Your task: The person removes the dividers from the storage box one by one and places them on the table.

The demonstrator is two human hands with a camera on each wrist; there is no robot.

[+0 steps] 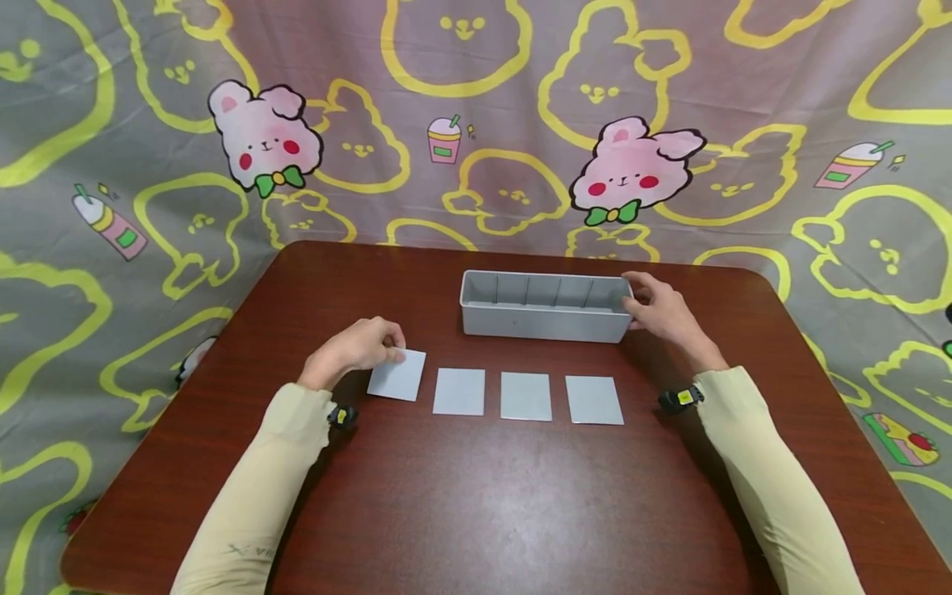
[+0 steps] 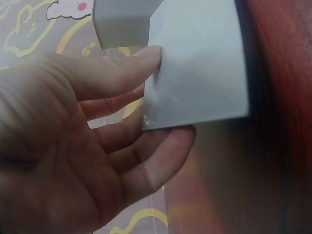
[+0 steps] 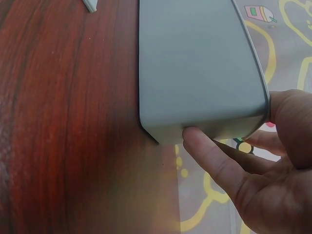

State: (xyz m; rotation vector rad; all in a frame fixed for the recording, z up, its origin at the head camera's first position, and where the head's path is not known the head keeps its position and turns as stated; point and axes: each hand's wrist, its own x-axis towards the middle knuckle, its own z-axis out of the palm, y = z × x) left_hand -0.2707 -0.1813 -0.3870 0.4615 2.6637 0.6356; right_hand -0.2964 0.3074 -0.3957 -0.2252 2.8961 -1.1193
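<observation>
My left hand (image 1: 364,345) pinches a thin white square card (image 1: 397,378) by its upper left corner. In the left wrist view the thumb lies over the card (image 2: 200,68) and fingers are under its edge; whether the card touches the table I cannot tell. Three similar white squares lie in a row to its right: one square (image 1: 459,392), a middle square (image 1: 525,397) and an end square (image 1: 593,401). Behind them stands a long grey divided box (image 1: 543,322). My right hand (image 1: 662,310) holds its right end, with a fingertip (image 3: 195,138) against the end wall.
The dark red-brown wooden table (image 1: 521,504) has rounded corners. A patterned cloth (image 1: 513,107) with cartoon animals hangs close behind its far edge. Thin dividers (image 1: 558,291) split the box inside into several compartments.
</observation>
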